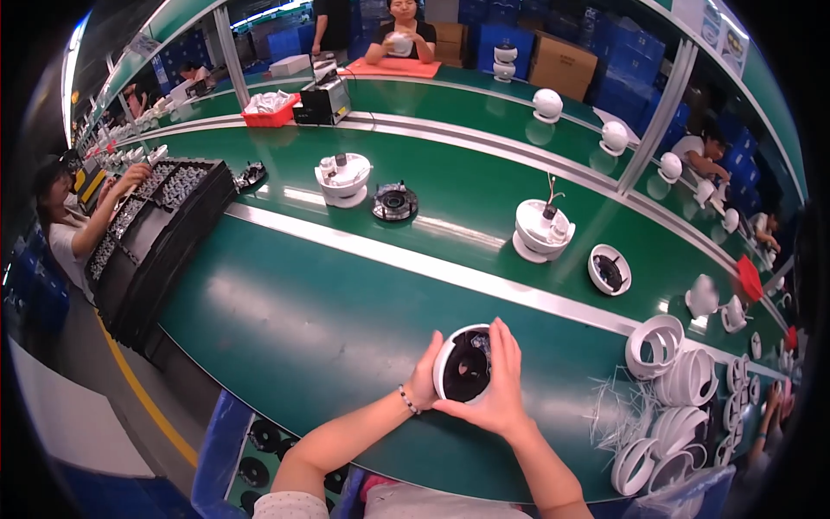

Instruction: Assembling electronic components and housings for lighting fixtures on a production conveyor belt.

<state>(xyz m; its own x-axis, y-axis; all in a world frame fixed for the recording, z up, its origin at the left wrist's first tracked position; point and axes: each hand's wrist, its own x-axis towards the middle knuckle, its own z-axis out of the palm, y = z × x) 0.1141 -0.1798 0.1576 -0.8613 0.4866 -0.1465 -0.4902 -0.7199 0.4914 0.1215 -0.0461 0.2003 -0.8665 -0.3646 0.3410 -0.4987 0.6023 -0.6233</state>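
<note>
Left hand [425, 374] and right hand [495, 387], both grips holding white dome housing [462, 366], green table [303, 320]

Behind the far edge of the green tabletop [346, 320], a brown cardboard box [562, 65] sits among stacked blue crates [635, 82]; a smaller brown box [450, 39] stands left of it.

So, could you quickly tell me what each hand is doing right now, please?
Left hand: closed around the round white housing, gripping its left rim.
Right hand: holding the same housing, fingers curled over its right side.
</note>
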